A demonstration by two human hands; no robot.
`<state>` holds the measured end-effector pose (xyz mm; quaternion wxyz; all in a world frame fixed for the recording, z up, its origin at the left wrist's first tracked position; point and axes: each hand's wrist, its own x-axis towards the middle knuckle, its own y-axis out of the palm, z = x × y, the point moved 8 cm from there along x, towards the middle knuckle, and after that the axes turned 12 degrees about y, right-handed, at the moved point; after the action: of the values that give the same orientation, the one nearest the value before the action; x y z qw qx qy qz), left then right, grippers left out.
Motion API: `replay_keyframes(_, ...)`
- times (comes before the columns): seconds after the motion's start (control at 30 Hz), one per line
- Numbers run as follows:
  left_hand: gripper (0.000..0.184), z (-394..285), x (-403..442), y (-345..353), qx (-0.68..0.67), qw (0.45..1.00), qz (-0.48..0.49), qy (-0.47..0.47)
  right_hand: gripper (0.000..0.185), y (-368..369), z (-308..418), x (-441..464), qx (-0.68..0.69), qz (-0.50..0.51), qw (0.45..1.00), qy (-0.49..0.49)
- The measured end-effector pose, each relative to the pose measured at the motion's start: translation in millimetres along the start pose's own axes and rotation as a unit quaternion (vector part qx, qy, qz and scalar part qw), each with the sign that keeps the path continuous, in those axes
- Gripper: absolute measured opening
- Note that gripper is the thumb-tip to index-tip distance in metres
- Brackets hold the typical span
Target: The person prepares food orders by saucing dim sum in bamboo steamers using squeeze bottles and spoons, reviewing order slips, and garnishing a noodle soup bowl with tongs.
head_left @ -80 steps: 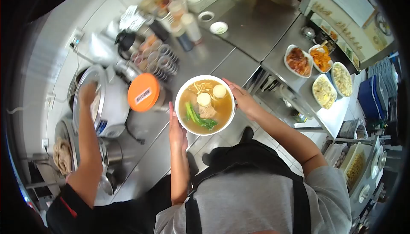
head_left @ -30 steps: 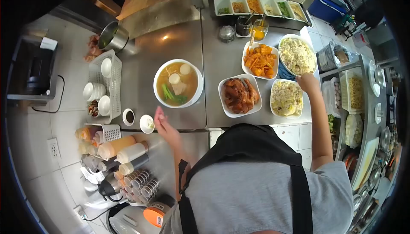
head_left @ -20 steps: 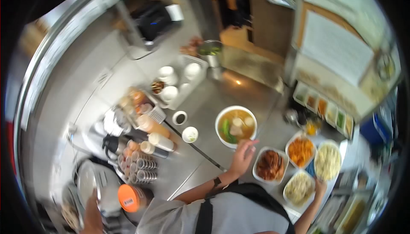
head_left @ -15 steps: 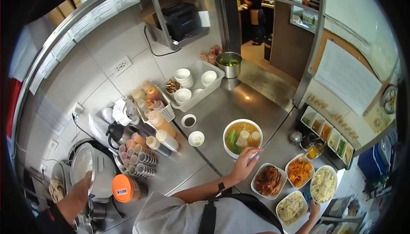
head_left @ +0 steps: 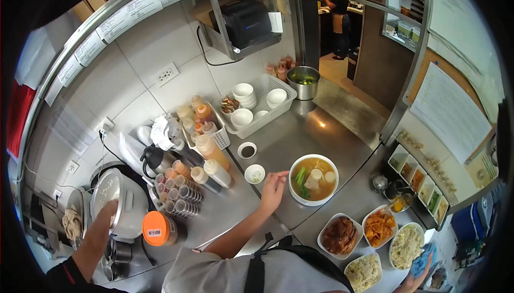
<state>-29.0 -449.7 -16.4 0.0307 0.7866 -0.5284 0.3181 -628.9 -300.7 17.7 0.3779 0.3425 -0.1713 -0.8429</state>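
My left hand (head_left: 274,190) hovers over the steel counter (head_left: 292,215), just left of the soup bowl (head_left: 319,203), fingers apart and holding nothing. Noodles, greens, meat and pale round pieces show in the broth. At the lower right, my right hand (head_left: 419,279) grips a blue cloth (head_left: 423,259) beside the oval bowl of fried rice (head_left: 405,245). A second rice bowl (head_left: 363,272), a dish of glazed meat (head_left: 339,235) and a dish of orange food (head_left: 379,227) stand nearby. Two small dishes, one with dark sauce (head_left: 247,150), one with chopped greens (head_left: 255,174), lie left of the soup.
A co-worker's arm (head_left: 96,239) reaches into a large pot (head_left: 120,199) at the left. Near it stand an orange-lidded tub (head_left: 156,228), small cups (head_left: 179,194) and squeeze bottles (head_left: 211,151). Behind are a basket of white bowls (head_left: 267,119), a metal pot (head_left: 303,90) and a topping tray (head_left: 420,183).
The soup bowl went from between both my hands to the counter. My left hand has moved off its rim to the left. My right hand now has the blue cloth, pulled out from beside the rice.
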Motion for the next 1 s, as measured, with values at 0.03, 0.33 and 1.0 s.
replay_keyframes(0.03, 0.024, 9.9, 1.5, 3.5, -0.007, 1.0, 0.015, -0.011, 0.036, 34.1, 1.2, 11.6, -0.066, 0.046, 0.997, -0.001)
replay_keyframes(0.33, 0.033, 108.3, 48.6, 48.0, 0.111, 0.98, 0.165, -0.033, 0.028, 293.6, -216.1, 184.2, -0.613, 0.219, 0.732, -0.201)
replay_keyframes(1.0, 0.036, 82.5, 91.3, 61.9, 0.183, 0.931, 0.286, -0.135, 0.033, 438.1, -444.2, 109.4, -0.646, 0.603, 0.434, 0.174)
